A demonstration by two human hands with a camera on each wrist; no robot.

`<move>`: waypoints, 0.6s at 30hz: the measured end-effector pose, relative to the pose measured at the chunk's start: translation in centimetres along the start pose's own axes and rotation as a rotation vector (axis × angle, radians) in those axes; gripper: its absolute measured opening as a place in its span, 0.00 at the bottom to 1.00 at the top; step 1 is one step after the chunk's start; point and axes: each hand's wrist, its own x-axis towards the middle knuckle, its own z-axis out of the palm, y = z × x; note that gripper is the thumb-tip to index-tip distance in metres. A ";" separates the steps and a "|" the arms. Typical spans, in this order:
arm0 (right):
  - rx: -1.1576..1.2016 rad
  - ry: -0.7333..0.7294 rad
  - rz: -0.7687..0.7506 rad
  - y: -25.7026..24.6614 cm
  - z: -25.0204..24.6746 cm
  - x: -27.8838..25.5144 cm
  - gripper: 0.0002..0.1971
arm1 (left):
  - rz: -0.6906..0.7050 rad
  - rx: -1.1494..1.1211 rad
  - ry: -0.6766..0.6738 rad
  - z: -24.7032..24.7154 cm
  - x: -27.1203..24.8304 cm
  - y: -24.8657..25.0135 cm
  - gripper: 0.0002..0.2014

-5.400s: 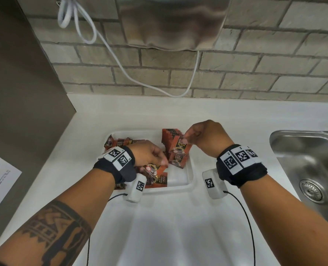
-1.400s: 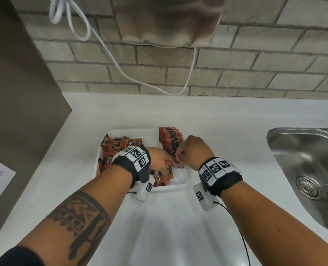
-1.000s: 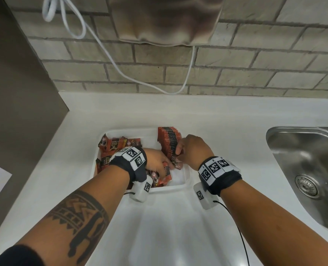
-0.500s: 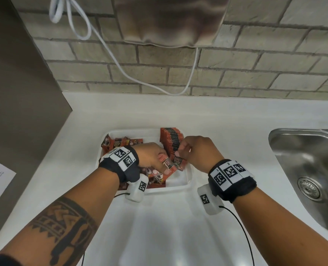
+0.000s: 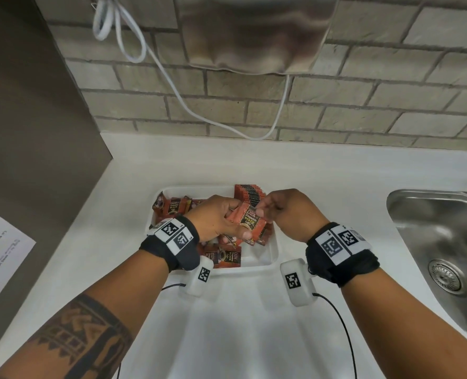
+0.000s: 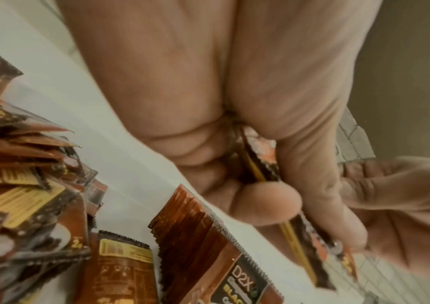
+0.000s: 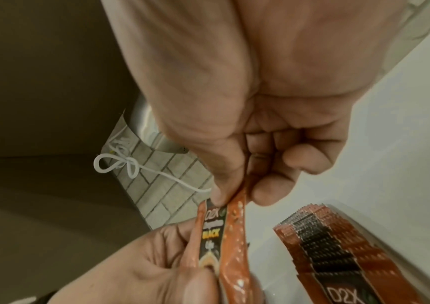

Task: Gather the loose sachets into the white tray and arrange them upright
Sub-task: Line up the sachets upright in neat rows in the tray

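Lifting noted: small bunch of sachets [image 5: 247,221] raised above white tray [image 5: 273,255] since a second ago | pinched between left hand [image 5: 216,218] and right hand [image 5: 287,207] | upright row [image 5: 250,192] awaits it.

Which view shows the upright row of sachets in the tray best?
The head view: the upright row of sachets shows whole along the white tray's far right side, partly behind the right hand. The right wrist view shows its serrated tops close up but cropped. The left wrist view shows only one end, blurred.
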 end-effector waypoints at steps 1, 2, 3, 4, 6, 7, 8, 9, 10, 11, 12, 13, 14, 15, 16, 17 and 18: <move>-0.030 0.017 -0.007 0.0 0.0 -0.1 0.04 | -0.016 0.063 0.005 -0.2 -0.1 -0.2 0.16; -0.066 0.041 -0.011 0.0 -0.1 -0.2 0.05 | -0.031 0.149 0.004 -0.6 -0.2 -0.4 0.15; -0.099 0.065 -0.013 0.1 -0.2 -0.3 0.06 | -0.051 0.258 -0.004 -0.9 -0.2 -0.8 0.13; -0.126 0.082 -0.013 0.2 -0.1 -0.4 0.06 | -0.080 0.389 -0.011 -1.2 -0.3 -1.0 0.13; -0.155 0.090 -0.007 0.7 0.2 -0.6 0.07 | -0.150 0.607 -0.071 -1.7 -0.2 -1.4 0.14; -0.169 0.087 -0.004 0.9 0.5 -0.6 0.08 | -0.182 0.661 -0.122 -1.7 -0.1 -1.4 0.13; -0.192 0.088 -0.005 1.2 0.9 -0.6 0.09 | -0.197 0.685 -0.176 -1.5 -0.1 -1.0 0.12; -0.217 0.095 -0.003 1.5 1.3 -0.6 0.09 | -0.214 0.691 -0.228 -1.1 0.1 -0.6 0.11; -0.236 0.106 0.004 1.7 1.7 -0.5 0.08 | -0.211 0.683 -0.272 -0.6 0.2 0.0 0.10; -0.252 0.118 0.013 2.0 2.2 -0.3 0.06 | -0.210 0.676 -0.307 0.0 0.4 0.6 0.12; -0.270 0.124 0.021 2.3 2.6 -0.1 0.05 | -0.203 0.674 -0.337 0.5 0.8 1.0 0.14; -0.287 0.120 0.032 2.6 3.0 0.1 0.05 | -0.210 0.671 -0.366 1.0 1.2 1.2 0.16; -0.298 0.116 0.041 2.8 3.3 0.3 0.04 | -0.219 0.666 -0.394 1.5 1.7 1.4 0.19; -0.307 0.114 0.050 3.0 3.6 0.5 0.04 | -0.236 0.662 -0.414 1.9 2.2 1.4 0.22; -0.315 0.114 0.059 3.0 3.7 0.5 0.04 | -0.254 0.666 -0.428 2.3 2.7 1.4 0.23; -0.326 0.115 0.067 3.0 3.7 0.6 0.04 | -0.275 0.677 -0.441 2.6 3.1 1.6 0.25; -0.339 0.115 0.072 3.1 3.7 0.6 0.04 | -0.286 0.692 -0.453 2.8 3.3 1.7 0.25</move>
